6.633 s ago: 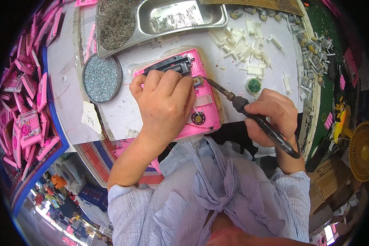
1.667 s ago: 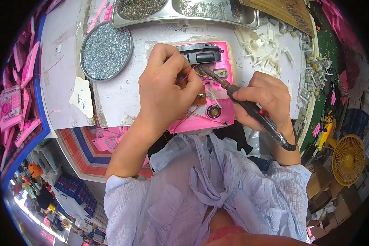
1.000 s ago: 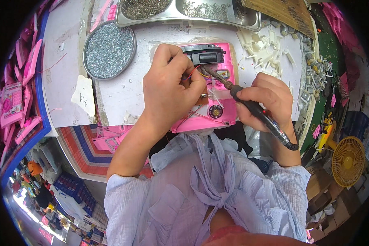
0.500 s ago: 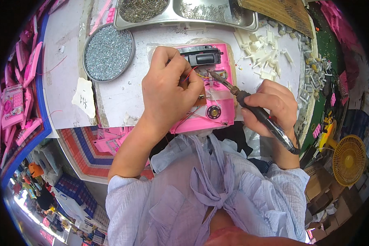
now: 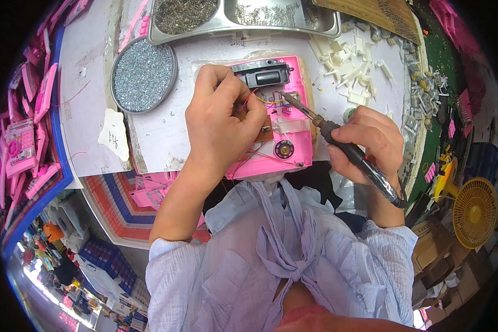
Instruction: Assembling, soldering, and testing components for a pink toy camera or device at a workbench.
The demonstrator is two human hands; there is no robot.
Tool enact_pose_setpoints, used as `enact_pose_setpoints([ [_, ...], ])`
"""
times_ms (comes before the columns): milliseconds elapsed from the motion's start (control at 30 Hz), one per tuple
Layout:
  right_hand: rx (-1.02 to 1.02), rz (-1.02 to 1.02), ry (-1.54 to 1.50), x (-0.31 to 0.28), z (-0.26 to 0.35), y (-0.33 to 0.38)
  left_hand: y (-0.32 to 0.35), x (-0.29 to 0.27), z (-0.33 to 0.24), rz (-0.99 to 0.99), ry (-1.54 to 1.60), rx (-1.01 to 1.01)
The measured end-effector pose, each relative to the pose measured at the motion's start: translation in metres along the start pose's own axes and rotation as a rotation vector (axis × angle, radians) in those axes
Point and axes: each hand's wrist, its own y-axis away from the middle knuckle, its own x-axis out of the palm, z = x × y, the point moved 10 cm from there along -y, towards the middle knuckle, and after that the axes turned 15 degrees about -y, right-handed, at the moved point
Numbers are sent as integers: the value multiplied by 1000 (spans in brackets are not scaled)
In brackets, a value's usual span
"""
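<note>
My left hand [image 5: 218,119] is closed in a pinch over the left side of an opened pink plastic casing [image 5: 300,83]. Thin red and yellow wires [image 5: 250,97] run out from its fingertips. A soldering iron [image 5: 362,165] is gripped in my right hand [image 5: 373,141], its metal tip among the wires near a small metal part inside the casing. Along the casing's far side sits a black plastic part [image 5: 270,78]. A brown circuit board [image 5: 266,130], partly hidden by my left fingers, and a small round speaker [image 5: 284,149] lie nearer me.
A round dish of small silvery screws [image 5: 144,74] stands left. Behind is a divided metal tray [image 5: 221,30] holding small metal pieces. White plastic parts [image 5: 348,69] and small grey parts [image 5: 418,110] lie right. Pink casings [image 5: 22,144] pile up far left; a yellow fan [image 5: 475,213] stands right.
The casing, tray, dish and my left hand appear slightly further left in the picture. The iron's tip sits slightly further right relative to the casing. Both grips are unchanged.
</note>
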Motion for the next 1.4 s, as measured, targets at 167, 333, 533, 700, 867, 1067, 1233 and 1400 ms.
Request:
enact_pose_setpoints([
  [167, -9, -9, -2, -1, 0, -1, 2, 2, 3, -8, 13, -22],
  [333, -21, -17, -15, -4, 0, -1, 2, 1, 1, -14, -4, -7],
  [533, -22, -42, -36, -6, 0, 0, 3, -1, 1, -31, 8, -2],
  [700, 7, -5, -2, -17, 5, 5, 7, -18, -9, -70, -70, 51],
  [867, 22, -134, -43, -39, 8, 16, 27, -3, -50, 295, -45, 319],
  [1067, 323, -349, -207, -24, -14, 34, 16, 17, -43, 277, 82, 352],
  [1233, 251, -178, -117, 19, -27, 3, 24, 44, -2, 565, 332, -215],
  [1400, 328, -201, -213, 33, -45, -3, 23, 43, 2, 458, 408, -203],
])
